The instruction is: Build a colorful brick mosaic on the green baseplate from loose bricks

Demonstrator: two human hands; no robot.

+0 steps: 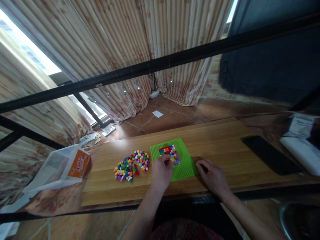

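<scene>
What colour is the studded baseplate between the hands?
Bright green: the baseplate shows best in the head view, the only one here.

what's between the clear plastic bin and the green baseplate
In the head view, a loose spread of small coloured bricks lies on the wooden board between the clear plastic bin and the green baseplate.

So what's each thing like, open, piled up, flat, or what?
Loose bricks: piled
Green baseplate: flat, partly covered
Placed bricks: packed together
Clear bin: open-topped
Curtains: hanging in folds
Black slab: lying flat
Left hand: bent over placed bricks
Right hand: curled beside green baseplate
</scene>
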